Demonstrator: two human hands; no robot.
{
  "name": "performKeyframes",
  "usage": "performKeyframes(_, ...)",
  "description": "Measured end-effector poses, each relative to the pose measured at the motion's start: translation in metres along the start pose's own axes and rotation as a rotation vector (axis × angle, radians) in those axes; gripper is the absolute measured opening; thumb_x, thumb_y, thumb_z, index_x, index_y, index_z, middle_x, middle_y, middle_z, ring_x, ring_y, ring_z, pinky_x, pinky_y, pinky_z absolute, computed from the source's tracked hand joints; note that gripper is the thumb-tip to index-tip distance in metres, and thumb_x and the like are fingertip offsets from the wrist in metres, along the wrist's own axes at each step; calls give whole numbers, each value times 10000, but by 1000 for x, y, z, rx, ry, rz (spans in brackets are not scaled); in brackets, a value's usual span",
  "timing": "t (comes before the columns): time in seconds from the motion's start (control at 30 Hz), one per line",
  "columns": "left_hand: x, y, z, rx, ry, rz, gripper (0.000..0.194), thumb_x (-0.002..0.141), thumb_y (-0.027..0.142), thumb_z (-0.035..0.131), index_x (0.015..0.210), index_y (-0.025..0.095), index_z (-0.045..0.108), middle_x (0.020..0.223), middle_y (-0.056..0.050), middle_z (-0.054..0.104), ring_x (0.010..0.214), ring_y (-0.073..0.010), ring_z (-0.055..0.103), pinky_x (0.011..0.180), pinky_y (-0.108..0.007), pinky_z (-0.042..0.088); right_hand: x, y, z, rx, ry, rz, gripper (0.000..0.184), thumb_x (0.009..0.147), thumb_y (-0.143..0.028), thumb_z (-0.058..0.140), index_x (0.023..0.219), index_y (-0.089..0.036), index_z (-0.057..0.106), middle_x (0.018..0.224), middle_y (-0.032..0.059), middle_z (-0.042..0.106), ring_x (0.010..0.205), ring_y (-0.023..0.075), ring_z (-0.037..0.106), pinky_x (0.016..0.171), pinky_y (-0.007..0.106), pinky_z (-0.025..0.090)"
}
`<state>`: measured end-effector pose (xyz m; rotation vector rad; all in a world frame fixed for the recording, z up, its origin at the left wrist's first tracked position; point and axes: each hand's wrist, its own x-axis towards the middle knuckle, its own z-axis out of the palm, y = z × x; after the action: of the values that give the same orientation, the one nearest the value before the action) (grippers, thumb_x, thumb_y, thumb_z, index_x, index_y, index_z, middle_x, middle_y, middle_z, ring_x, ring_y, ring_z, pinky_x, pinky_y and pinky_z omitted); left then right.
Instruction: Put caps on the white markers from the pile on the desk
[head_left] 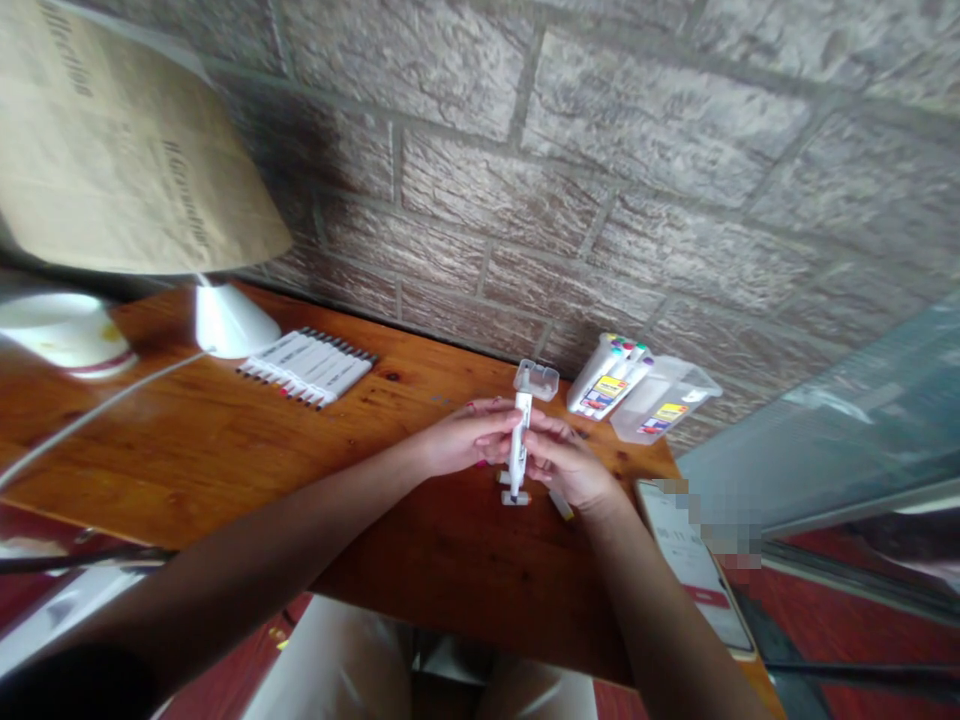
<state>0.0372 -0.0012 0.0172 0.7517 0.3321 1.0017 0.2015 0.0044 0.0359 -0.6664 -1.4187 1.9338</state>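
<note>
Between my two hands, above the wooden desk, a white marker (520, 445) is held upright, its dark tip end pointing down toward me. My left hand (469, 437) pinches it from the left with thumb and fingers. From the right, my right hand (564, 462) grips the same marker, thumb against its side. Just beneath lie a marker cap (516, 498) and other small pieces, partly hidden by the marker and hands. A yellow-ended marker (561, 505) shows partly under my right hand. Behind the hands sits a small clear plastic lid (537, 380).
A row of several white markers (309, 366) lies at left, near a lamp (234, 322) with a cord and a white cup (67, 335). At right stand a marker-filled case (611, 378), a clear case (664, 402) and a tablet-like device (694, 565). A brick wall (465, 220) backs the desk (420, 545).
</note>
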Motion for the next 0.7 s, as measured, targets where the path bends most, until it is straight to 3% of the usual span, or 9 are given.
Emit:
performKeyframes(0.1,0,0,1,48,-67,4,283,789,361,766,968,144,742,445,68,432,516,-126,572,608,-272,526,0,-3,1,-52,-5,-1,307,742,-415,802,953,-195,764,740,47,731,489,59,498,403,162,258)
performKeyframes(0.2,0,3,4,25,-27,26,270,797,370,759,965,160,739,445,75,416,487,-113,538,593,-267,525,0,-8,-1,-119,38,-27,299,776,-425,769,966,-194,760,739,40,723,520,70,526,412,173,266)
performKeyframes(0.3,-1,12,7,-34,83,53,226,834,343,731,940,144,738,435,91,345,420,-69,415,537,-216,477,0,-17,-9,-137,193,-86,308,767,-447,765,923,-181,762,750,39,726,482,51,465,401,182,222)
performKeyframes(0.43,-1,27,5,-107,245,103,216,858,334,712,888,121,725,437,88,308,447,-81,425,561,-220,482,1,-27,-30,-93,533,-188,362,669,-480,813,844,-170,744,698,20,700,446,43,372,388,200,183)
performKeyframes(0.5,-1,32,1,-138,257,131,210,852,324,721,878,116,722,436,88,301,442,-79,417,552,-214,471,3,-26,-40,-101,657,-217,395,629,-492,823,833,-165,734,644,4,665,447,50,370,393,206,194)
performKeyframes(0.6,1,34,-4,-154,229,155,220,839,330,735,893,117,723,446,89,315,443,-75,413,555,-218,473,7,-19,-45,-246,744,-237,408,629,-523,804,797,-161,723,612,-2,642,469,69,416,431,217,273)
performKeyframes(0.7,2,32,-7,-141,240,154,241,822,341,752,920,122,723,453,91,323,455,-75,432,577,-222,490,10,-12,-37,-408,710,-252,412,682,-564,757,776,-164,722,605,-3,643,475,83,438,476,239,328)
